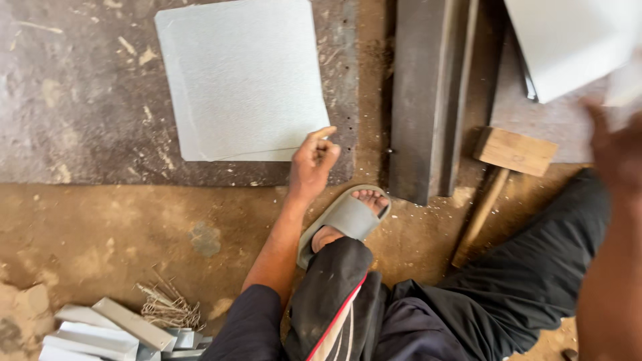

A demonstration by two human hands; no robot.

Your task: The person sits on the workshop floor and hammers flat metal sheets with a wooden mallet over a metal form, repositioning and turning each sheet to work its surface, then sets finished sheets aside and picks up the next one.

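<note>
- My left hand (313, 160): fingers curled loosely, forefinger crooked upward, thumb and fingertips touching the lower right corner of the pale grey, square sheet of thin metal (244, 77); it is not closed around anything, only resting on the corner's edge.
- My right hand (618, 157): blurred at the right edge of the view, raised just beside the white flat sheet (568, 40) at the upper right; I cannot tell whether it grips that sheet or is spread.
- The pale grey sheet: lies flat on the dark, worn metal plate (73, 100) set into the floor, its lower edge near the plate's front edge. A faint scored line runs along its lower part.
- Handling, as I judge it: the sheet looks thin and light, stiff enough to keep its shape yet prone to flex and dent if lifted by one corner alone; the cut edges are probably sharp, and the smooth face gives little grip. A pinch at the corner to raise it, then a hold along two opposite edges, seems the safest.
- Surroundings: my foot in a grey slide sandal (348, 217) just below the hand; a long dark steel angle bar (428, 93) to the right; a wooden mallet (498, 174) beyond it; folded grey metal strips (107, 331) and a bundle of thin nails (167, 307) on the sandy floor (100, 234) at lower left.
</note>
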